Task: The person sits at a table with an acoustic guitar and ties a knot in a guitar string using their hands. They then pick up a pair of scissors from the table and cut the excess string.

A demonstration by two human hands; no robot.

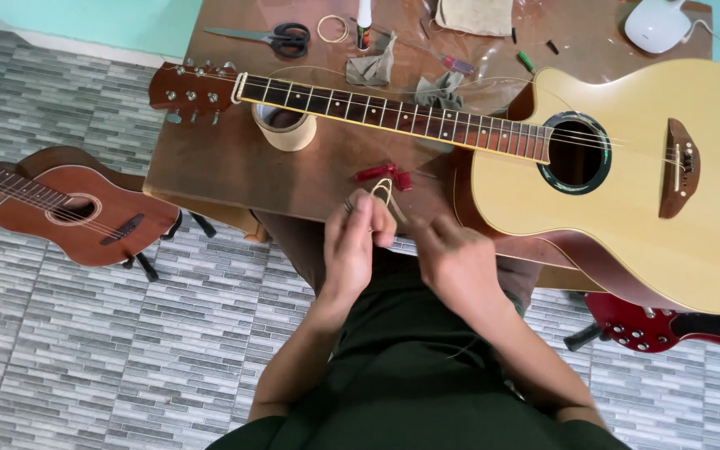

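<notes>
Acoustic guitar [627,200] lies flat across worktop [235,167], strings slack. Left hand [352,246] pinches a small coiled string [383,193] at the worktop's near edge; right hand [458,265] is blurred, fingers curled, grip unclear. Red winder [383,174] just beyond. Likely restringing: uncoiling stage. Next calls for freeing the string end toward the bridge [681,167].
</notes>
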